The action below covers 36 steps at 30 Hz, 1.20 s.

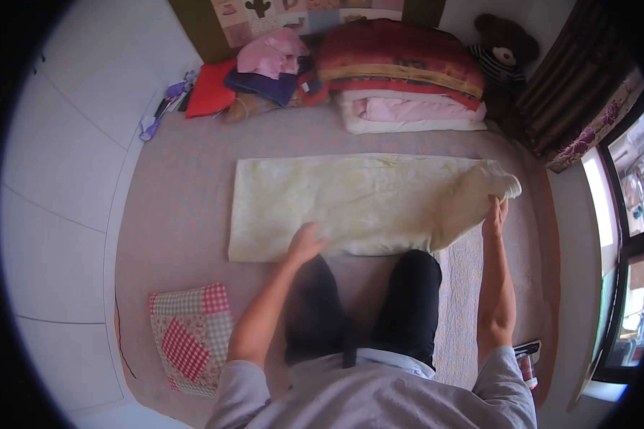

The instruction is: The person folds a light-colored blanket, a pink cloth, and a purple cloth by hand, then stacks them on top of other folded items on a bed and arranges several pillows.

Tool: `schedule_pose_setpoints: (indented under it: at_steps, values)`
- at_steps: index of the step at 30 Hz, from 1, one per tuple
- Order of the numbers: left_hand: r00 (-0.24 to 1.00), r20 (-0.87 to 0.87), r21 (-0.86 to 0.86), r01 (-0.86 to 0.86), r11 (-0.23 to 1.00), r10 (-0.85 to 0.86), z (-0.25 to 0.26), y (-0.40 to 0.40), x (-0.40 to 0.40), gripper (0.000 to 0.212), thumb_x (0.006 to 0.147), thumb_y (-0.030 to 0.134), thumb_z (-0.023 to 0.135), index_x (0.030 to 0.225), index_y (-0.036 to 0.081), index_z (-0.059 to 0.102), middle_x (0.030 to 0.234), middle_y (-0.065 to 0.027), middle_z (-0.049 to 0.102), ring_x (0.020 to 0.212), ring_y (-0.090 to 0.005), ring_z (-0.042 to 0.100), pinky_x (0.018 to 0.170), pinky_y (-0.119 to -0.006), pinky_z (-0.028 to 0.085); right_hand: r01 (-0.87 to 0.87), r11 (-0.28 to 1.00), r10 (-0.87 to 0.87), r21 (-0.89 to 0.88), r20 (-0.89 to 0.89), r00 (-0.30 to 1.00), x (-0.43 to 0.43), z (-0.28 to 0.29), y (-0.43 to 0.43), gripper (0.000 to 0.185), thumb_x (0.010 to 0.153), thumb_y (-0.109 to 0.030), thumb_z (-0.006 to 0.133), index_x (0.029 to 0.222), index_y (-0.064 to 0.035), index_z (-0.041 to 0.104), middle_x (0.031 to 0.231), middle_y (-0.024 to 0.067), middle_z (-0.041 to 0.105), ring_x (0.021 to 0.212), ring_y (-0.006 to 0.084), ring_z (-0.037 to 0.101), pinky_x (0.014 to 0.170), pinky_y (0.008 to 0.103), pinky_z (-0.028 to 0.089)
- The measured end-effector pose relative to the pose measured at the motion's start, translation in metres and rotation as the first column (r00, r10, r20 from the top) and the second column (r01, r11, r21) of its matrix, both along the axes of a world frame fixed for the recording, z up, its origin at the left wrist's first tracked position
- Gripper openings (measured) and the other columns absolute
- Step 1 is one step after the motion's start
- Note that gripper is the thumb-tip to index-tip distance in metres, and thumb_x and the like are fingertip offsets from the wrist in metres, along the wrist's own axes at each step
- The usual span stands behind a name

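Observation:
A pale yellow-green cloth [349, 204], folded into a long rectangle, lies across the bed before my knees. Its right end is lifted and bunched, with several layers showing at the edge. My right hand [495, 212] grips that end at its near corner. Over the near edge on the left part of the cloth is my left hand [307, 242], slightly blurred, fingers extended and holding nothing; whether it touches the fabric is hard to tell.
Folded quilts [402, 64] are stacked at the bed's head beside a teddy bear [502, 53]. Left of them lie a red cushion [210, 88] and pink cloth [272, 53]. A folded patchwork piece [193, 338] rests at my left. A window [636, 214] is at right.

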<state>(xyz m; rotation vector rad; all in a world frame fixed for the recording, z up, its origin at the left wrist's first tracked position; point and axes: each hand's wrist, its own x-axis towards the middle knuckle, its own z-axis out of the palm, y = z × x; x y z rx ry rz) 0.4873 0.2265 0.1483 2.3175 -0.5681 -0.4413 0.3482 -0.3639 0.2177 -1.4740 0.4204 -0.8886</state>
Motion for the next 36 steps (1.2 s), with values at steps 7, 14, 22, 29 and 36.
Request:
schedule_pose_setpoints:
  at_steps: [7, 14, 22, 29, 36]
  values:
    - [0.893, -0.445, -0.733, -0.325, 0.597, -0.060, 0.072, 0.021, -0.014, 0.099, 0.092, 0.044, 0.085, 0.168, 0.006, 0.033, 0.166, -0.0173, 0.047, 0.151, -0.0324, 0.048, 0.122, -0.049, 0.041, -0.309, 0.742, 0.254, -0.595, -0.176, 0.951, 0.131, 0.111, 0.314, 0.054, 0.090, -0.005, 0.070, 0.143, -0.0029, 0.057, 0.141, 0.0217, 0.061, 0.133, 0.0415, 0.057, 0.117, 0.0476, 0.042]
    - [0.647, -0.720, -0.684, -0.723, -0.096, 0.251, -0.006, 0.195, 0.028, 0.057, 0.093, 0.021, 0.083, 0.142, 0.004, 0.059, 0.129, -0.0090, 0.070, 0.111, -0.0221, 0.070, 0.085, -0.038, 0.061, -0.858, 0.145, 0.622, -0.493, -0.629, 0.466, 0.173, -0.053, 0.602, 0.061, 0.079, -0.024, 0.082, 0.134, -0.0097, 0.062, 0.155, 0.0236, 0.054, 0.134, 0.0476, 0.057, 0.111, 0.0530, 0.048]
    - [0.310, -0.666, -0.349, -0.933, 0.085, 0.679, -0.155, 0.307, 0.006, 0.036, 0.088, 0.001, 0.074, 0.121, 0.006, 0.061, 0.098, -0.0036, 0.065, 0.072, -0.0151, 0.063, 0.055, -0.030, 0.052, -0.788, 0.310, 0.063, -0.531, -0.816, 0.575, 0.091, -0.114, 0.499, 0.072, 0.083, -0.031, 0.084, 0.148, -0.0145, 0.058, 0.161, 0.0258, 0.044, 0.149, 0.0475, 0.039, 0.121, 0.0575, 0.036]
    - [0.340, -0.312, -0.389, -0.898, 0.207, 0.887, -0.197, 0.328, 0.013, 0.051, 0.078, 0.001, 0.068, 0.129, 0.000, 0.062, 0.099, -0.0094, 0.068, 0.077, -0.0197, 0.064, 0.066, -0.035, 0.052, -0.666, 0.705, 0.130, -0.242, -0.880, 0.457, 0.023, -0.123, 0.393, 0.096, 0.078, -0.012, 0.082, 0.164, -0.0233, 0.040, 0.160, 0.0279, 0.043, 0.147, 0.0502, 0.042, 0.120, 0.0537, 0.041]
    - [0.240, -0.757, -0.194, -0.971, 0.142, 0.608, -0.111, 0.242, 0.046, 0.085, 0.088, 0.028, 0.085, 0.162, 0.028, 0.042, 0.141, -0.0084, 0.064, 0.098, -0.0279, 0.068, 0.065, -0.044, 0.054, -0.344, 0.937, 0.315, 0.062, -0.577, 0.754, 0.017, -0.153, 0.310, 0.060, 0.079, 0.009, 0.058, 0.135, -0.0088, 0.072, 0.119, 0.0191, 0.077, 0.116, 0.0346, 0.073, 0.101, 0.0409, 0.057]
